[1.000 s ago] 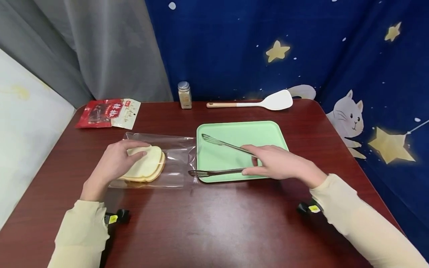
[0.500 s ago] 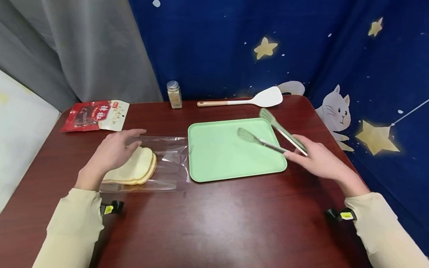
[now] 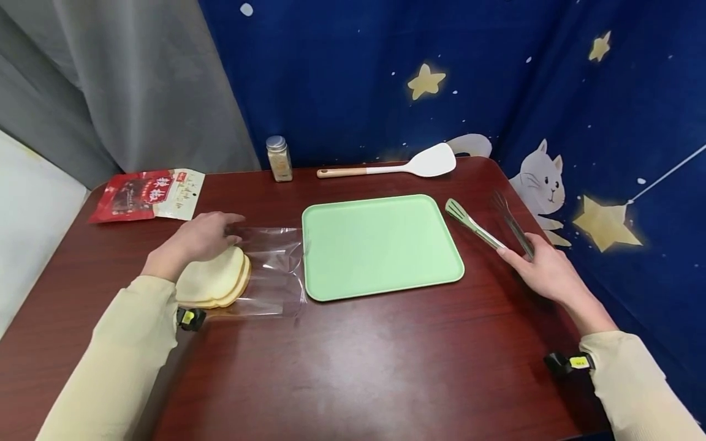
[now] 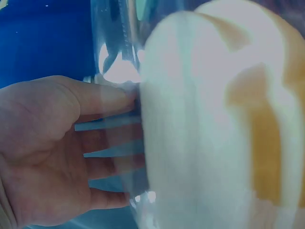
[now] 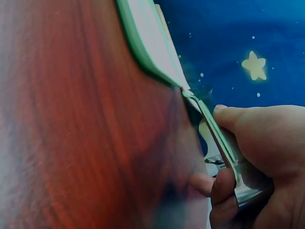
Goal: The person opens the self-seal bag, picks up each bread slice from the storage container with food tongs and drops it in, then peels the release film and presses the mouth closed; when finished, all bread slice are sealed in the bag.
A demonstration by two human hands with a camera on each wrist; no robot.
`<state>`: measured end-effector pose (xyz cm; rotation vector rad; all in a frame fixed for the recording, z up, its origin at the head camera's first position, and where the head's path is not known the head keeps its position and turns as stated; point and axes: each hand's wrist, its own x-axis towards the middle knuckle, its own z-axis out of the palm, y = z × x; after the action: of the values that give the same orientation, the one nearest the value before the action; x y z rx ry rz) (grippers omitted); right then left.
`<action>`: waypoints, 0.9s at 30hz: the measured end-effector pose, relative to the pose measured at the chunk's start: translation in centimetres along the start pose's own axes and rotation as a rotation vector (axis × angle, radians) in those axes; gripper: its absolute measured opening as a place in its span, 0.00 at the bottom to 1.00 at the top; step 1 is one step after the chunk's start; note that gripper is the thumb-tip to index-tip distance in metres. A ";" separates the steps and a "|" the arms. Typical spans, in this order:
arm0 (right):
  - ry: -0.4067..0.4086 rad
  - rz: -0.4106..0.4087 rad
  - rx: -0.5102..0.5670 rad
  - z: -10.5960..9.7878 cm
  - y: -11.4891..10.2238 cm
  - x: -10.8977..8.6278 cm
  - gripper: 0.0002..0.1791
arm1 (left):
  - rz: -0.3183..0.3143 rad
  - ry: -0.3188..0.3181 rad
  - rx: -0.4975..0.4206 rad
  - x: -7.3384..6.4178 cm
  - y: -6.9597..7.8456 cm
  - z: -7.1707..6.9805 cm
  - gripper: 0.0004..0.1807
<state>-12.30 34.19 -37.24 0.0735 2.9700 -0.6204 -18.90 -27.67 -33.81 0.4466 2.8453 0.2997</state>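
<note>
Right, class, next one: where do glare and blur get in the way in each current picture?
Head view: pale sheen on the tabletop, shiny streaks on the clear bag; left wrist view: bread slices washed out and soft, a white glare patch on the bag near the thumb; right wrist view: the tabletop soft, with whitish haze at the left.

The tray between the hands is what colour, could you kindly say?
The tray is plain pale green; the head view shows it best.

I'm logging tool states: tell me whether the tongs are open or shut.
Open: the head view shows the tongs with tips apart, held in the right hand.
</note>
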 end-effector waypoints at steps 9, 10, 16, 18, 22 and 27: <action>-0.025 0.057 -0.065 0.5 0.4 -0.3 0.53 | -0.014 0.024 -0.025 0.8 -1.6 1.1 0.08; -0.032 0.066 -0.077 0.5 0.4 -0.3 0.53 | -0.013 0.034 -0.028 0.9 -1.7 1.1 0.06; -0.106 0.087 -0.100 0.5 0.5 -0.6 0.49 | -0.002 0.079 -0.047 1.2 -1.9 1.1 0.04; -0.117 0.079 -0.097 0.6 0.5 -0.6 0.48 | 0.004 0.091 -0.056 1.1 -2.1 1.1 0.04; -0.101 0.064 -0.106 0.8 0.6 -0.3 0.48 | 0.008 0.095 -0.085 0.6 -2.5 1.0 0.04; -0.108 0.064 -0.098 0.9 0.6 -0.2 0.50 | 0.005 0.097 -0.114 -0.2 -3.5 0.6 0.03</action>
<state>-12.01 34.37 -38.28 0.1230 2.8755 -0.4559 -19.50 -30.91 -35.21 0.4277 2.9019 0.4943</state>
